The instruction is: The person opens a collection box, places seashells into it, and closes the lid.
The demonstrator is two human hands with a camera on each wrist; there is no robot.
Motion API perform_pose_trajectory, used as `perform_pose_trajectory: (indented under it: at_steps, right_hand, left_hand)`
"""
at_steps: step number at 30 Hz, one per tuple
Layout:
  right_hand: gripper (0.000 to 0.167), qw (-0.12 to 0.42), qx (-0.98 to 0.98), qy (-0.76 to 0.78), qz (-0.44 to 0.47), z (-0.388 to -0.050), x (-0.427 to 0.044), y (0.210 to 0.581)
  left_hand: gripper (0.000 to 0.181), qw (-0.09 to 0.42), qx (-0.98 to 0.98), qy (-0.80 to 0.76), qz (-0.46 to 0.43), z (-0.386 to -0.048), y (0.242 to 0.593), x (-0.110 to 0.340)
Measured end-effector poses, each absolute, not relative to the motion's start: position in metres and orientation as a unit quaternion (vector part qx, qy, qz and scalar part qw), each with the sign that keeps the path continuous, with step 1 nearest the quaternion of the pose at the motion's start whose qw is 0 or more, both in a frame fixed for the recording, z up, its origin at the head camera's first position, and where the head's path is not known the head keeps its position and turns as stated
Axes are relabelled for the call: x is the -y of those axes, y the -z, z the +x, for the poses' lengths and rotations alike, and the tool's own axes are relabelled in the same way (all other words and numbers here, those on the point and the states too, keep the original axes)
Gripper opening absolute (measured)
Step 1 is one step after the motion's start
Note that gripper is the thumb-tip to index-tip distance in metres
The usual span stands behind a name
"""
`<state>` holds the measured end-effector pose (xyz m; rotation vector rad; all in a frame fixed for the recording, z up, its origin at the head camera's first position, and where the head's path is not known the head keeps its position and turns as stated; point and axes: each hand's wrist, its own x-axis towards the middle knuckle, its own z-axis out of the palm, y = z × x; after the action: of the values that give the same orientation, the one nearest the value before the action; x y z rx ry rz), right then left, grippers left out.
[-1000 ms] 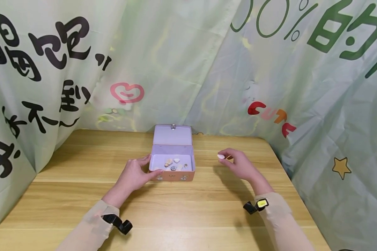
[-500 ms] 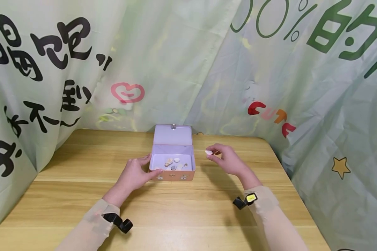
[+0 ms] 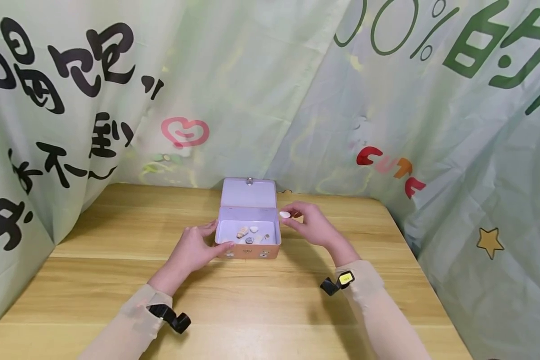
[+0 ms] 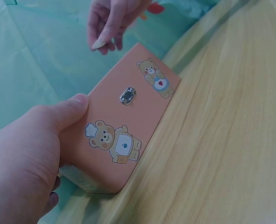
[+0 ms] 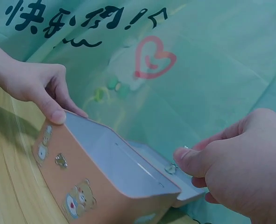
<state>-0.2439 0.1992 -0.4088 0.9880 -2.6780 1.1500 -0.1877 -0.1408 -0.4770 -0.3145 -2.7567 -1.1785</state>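
Note:
A small tin box (image 3: 239, 251) stands on the table with its lid (image 3: 248, 194) tipped back and its lilac inside showing. Its orange front carries bear pictures and a metal catch (image 4: 128, 96). My left hand (image 3: 192, 251) grips the box's left side, thumb over the front rim. Several small shells (image 3: 242, 232) lie on the box floor. Just right of the box, above its rim level, my right hand (image 3: 314, 226) pinches a small white shell (image 3: 285, 215) between thumb and fingers. In the right wrist view that shell is mostly hidden by the thumb.
The wooden table (image 3: 261, 310) reaches back to a pale printed curtain (image 3: 234, 100), which hangs behind and along both sides. Behind the box, its raised lid stands close to the curtain. A dark camera (image 3: 176, 320) is strapped to the left wrist, another (image 3: 330, 286) to the right.
My right hand has moved left with the white shell, from well right of the box to beside its right edge. The left hand keeps its grip and the box stays put.

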Motion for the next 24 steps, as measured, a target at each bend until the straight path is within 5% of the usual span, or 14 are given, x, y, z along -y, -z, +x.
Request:
perform_pose_trajectory:
  at_steps: [24]
  right_hand:
    - [0.024, -0.009, 0.852, -0.385, 0.354, -0.255, -0.136, 0.437]
  left_hand:
    - [0.103, 0.071, 0.912, 0.39, -0.107, -0.188, 0.477, 0.14]
